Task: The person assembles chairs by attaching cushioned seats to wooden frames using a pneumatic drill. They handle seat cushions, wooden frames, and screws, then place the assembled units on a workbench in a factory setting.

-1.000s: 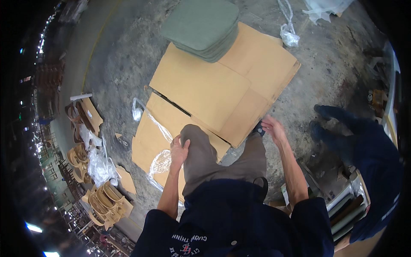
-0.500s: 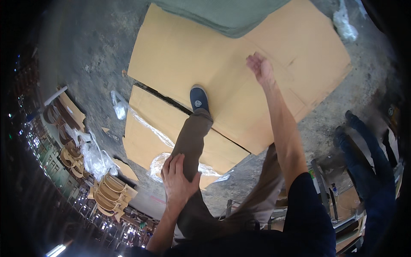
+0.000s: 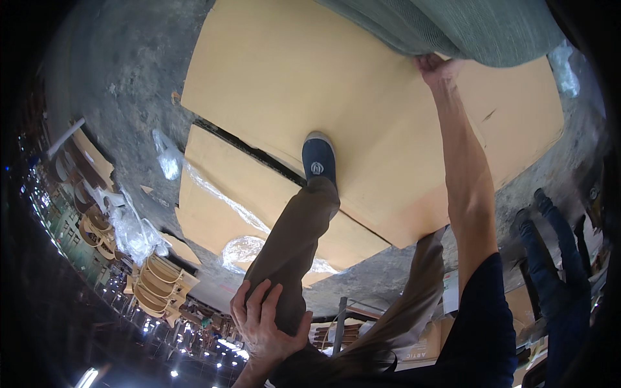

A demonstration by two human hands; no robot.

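A large grey-green piece covered in ribbed fabric (image 3: 491,29) fills the far right of the view, apparently upholstered furniture. My right arm is stretched out, and my right hand (image 3: 440,68) is closed at the near lower edge of that piece, its fingers partly hidden beneath the fabric. My left hand (image 3: 265,320) lies on my left thigh with the fingers spread, holding nothing. Under my left foot, in a dark blue shoe (image 3: 319,158), lies a flat cardboard sheet (image 3: 272,84).
A second cardboard sheet (image 3: 213,174) lies nearer, past a dark gap, with clear plastic wrap (image 3: 242,249) on it. More plastic (image 3: 136,233) and curved wooden parts (image 3: 155,284) are at the left. Another person's legs (image 3: 550,246) stand at the right.
My right hand has reached farther out and rightward, from above the cardboard to the fabric piece's edge. That piece now shows farther right and larger. My left hand stays on my thigh.
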